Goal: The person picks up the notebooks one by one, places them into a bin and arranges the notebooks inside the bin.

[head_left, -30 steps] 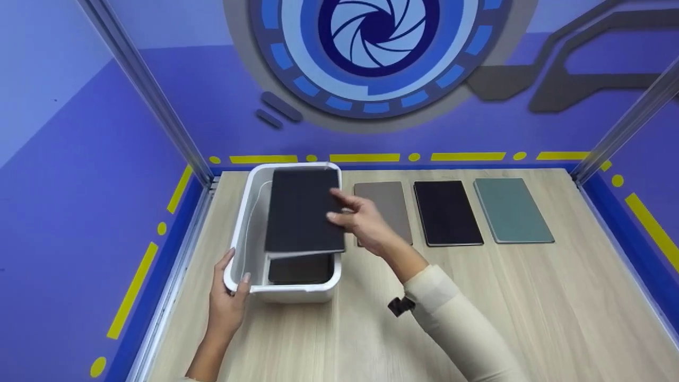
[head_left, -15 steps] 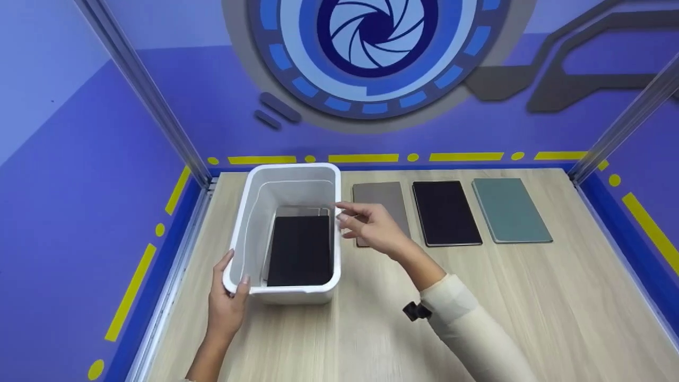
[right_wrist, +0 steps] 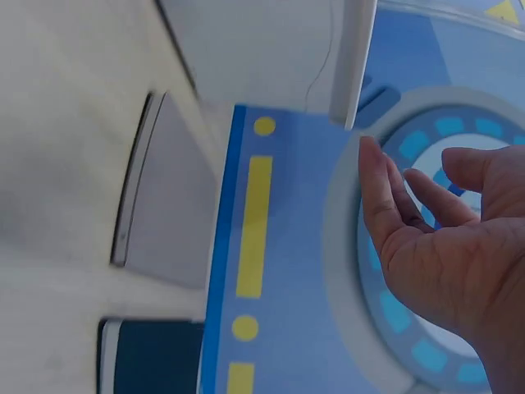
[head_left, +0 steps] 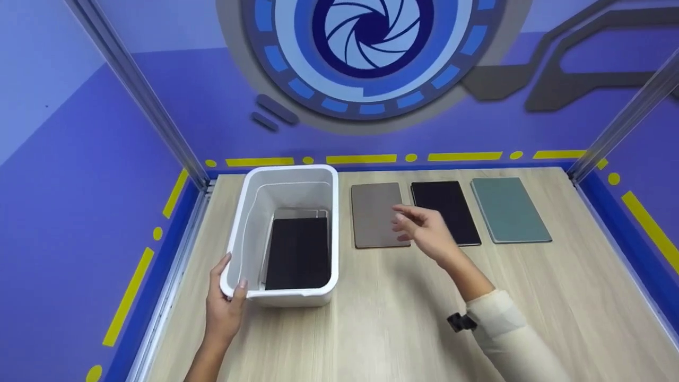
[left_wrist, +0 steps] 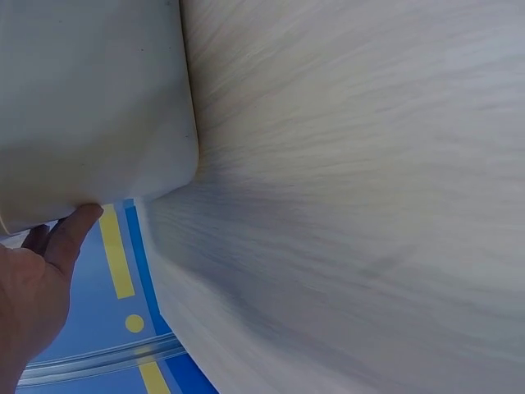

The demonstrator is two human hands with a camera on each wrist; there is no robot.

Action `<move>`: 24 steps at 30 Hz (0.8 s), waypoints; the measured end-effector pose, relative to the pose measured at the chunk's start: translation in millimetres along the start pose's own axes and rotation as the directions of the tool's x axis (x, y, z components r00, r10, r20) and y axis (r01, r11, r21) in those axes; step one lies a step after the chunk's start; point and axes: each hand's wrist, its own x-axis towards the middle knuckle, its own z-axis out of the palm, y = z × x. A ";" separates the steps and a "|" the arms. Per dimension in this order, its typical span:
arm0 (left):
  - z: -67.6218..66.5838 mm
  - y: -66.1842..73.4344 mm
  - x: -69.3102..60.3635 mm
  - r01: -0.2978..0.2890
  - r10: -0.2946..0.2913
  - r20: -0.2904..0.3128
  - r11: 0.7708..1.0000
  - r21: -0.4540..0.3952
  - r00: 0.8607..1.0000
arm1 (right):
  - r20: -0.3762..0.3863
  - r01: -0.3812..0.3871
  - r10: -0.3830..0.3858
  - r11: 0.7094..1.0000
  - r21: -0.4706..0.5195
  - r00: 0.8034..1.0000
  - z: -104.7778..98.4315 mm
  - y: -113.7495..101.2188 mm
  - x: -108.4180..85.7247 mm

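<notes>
A white plastic bin [head_left: 334,228] stands at the left of the table, with a black notebook [head_left: 298,253] lying flat on its floor. At the bin's near left corner my left hand [head_left: 225,310] grips the rim, thumb inside and fingers outside; the left wrist view shows those fingers against the bin's outer wall. My right hand [head_left: 427,233] hovers over the table with loosely bent fingers and nothing in them. Below and around it lie a grey-brown notebook [head_left: 376,223] and a second black notebook [head_left: 443,204], partly covered by the hand.
A green notebook [head_left: 512,209] lies at the right end of the row. Blue printed walls [head_left: 175,95] with metal corner posts enclose the wooden table [head_left: 382,318] at the back and sides.
The right hand has let go of a black notebook, which dropped from above the bin's rim onto its floor. That hand then moved right, over the row. The left hand kept its grip.
</notes>
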 end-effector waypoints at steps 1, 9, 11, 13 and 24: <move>0.2 0.0 -0.8 -0.005 0.005 0.001 1.000 -0.004 1.000 | -0.019 -0.013 0.013 1.000 -0.005 1.000 -5.8 4.3 -3.0; -0.3 -5.0 -4.0 -0.035 0.035 -0.032 0.999 -0.010 0.999 | -0.153 -0.108 0.124 0.988 0.108 0.980 -47.3 46.1 -44.2; -0.8 -5.2 -3.3 -0.029 0.029 -0.032 1.000 -0.012 0.999 | -0.192 -0.130 0.155 0.982 0.140 0.969 -56.2 56.0 -55.6; -1.0 -5.4 -3.3 -0.020 0.019 -0.028 1.000 -0.008 0.999 | -0.225 -0.152 0.184 0.977 0.152 0.957 -64.6 65.8 -65.8; 2.4 -3.7 -0.2 -0.028 0.028 -0.038 1.000 0.015 0.999 | -0.295 -0.292 0.340 0.936 0.195 0.893 -82.5 112.2 -103.8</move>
